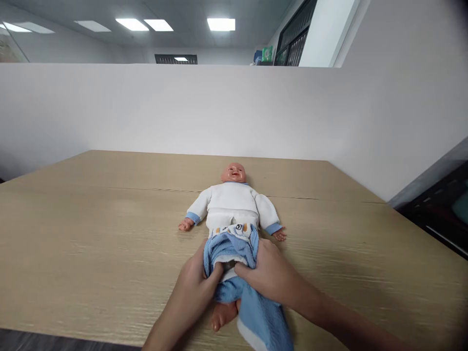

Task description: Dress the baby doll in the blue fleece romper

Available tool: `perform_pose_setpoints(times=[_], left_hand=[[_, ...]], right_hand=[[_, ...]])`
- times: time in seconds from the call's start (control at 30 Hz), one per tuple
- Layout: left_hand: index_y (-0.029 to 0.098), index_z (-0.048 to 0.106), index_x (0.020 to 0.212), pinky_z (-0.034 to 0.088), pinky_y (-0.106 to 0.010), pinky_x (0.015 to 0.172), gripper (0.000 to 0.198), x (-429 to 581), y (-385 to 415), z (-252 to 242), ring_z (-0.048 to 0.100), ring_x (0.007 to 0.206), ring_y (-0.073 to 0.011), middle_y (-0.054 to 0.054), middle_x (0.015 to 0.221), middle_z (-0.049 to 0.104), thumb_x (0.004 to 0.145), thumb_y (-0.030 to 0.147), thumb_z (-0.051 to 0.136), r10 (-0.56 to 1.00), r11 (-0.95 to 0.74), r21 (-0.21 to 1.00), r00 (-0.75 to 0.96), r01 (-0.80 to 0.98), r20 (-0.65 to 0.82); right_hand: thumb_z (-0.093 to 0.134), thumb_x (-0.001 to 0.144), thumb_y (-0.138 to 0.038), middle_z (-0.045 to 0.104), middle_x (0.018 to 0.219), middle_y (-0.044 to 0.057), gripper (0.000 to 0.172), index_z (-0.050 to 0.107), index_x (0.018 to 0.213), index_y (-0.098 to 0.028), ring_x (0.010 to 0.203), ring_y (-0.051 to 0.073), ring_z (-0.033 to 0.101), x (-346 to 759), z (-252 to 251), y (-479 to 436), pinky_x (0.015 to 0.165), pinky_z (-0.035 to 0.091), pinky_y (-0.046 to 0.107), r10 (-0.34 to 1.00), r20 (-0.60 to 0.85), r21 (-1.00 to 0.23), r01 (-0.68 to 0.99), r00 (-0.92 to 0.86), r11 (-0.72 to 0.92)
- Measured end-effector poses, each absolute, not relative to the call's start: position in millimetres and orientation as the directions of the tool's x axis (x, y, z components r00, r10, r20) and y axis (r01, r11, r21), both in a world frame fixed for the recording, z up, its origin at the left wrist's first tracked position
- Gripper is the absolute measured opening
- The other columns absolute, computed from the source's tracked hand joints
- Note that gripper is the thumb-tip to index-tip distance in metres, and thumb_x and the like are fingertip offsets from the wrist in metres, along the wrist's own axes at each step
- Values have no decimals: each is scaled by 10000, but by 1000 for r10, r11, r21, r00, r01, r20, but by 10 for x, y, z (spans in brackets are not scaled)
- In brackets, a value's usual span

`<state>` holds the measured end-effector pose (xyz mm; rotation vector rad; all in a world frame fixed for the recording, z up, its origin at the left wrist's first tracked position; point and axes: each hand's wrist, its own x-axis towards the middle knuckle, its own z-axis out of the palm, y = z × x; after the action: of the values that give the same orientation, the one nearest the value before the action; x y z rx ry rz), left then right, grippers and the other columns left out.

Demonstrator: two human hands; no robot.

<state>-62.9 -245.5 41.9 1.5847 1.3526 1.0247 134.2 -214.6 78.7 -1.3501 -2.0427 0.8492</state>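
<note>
A baby doll (234,202) in a white long-sleeved top with blue cuffs lies on its back, its head at the far end. Bunched blue trousers (268,317) cover its hips and legs, with a white printed band near the waist. My left hand (199,280) grips the bunched cloth on the left, thumb at the edge of an opening in it. On the other side my right hand (266,270) holds the same cloth, thumb pressed inward. One bare doll foot (224,314) shows below; the other foot is hidden by the trouser leg hanging toward me.
The doll lies on a wooden table (109,234) with a seam across it. A white wall (204,107) rises behind the table. At the right stands a dark object (438,209) beyond the table edge.
</note>
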Motion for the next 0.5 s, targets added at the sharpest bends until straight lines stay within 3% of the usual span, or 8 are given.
perform_pose_setpoints(times=[0.1,0.3,0.4,0.5], left_hand=[[236,659,1406,514,-366,1091,400,-642,-2318,387,682,1319,-277,-68,1430,734,1035,343,554,990,-115,927,114,358,79],[210,704,1321,552,-390,990,374,-692,-2133,503,741,1145,-307,-91,1282,792,995,367,610,995,-80,888,95,453,41],[202,737,1240,584,-369,940,350,-711,-2216,606,757,1103,-310,-84,1227,810,961,380,624,995,-64,905,98,421,24],[203,757,1199,603,-345,941,353,-735,-2430,685,746,1176,-325,-83,1263,804,950,406,609,996,-43,939,93,342,12]], right_hand=[[678,803,-234,801,833,32,26,688,799,-210,794,224,729,1325,702,-2022,738,500,322,950,73,-725,638,-304,260],[663,823,-270,754,753,29,108,631,740,-208,719,202,675,1319,699,-1822,662,452,307,965,80,-682,692,-248,235],[683,823,-298,693,663,2,213,559,668,-220,643,180,634,1325,857,-1879,615,424,301,965,59,-672,705,-256,228],[691,817,-279,712,696,-13,172,586,691,-228,655,178,661,1323,1086,-2063,629,458,296,942,39,-715,649,-334,260]])
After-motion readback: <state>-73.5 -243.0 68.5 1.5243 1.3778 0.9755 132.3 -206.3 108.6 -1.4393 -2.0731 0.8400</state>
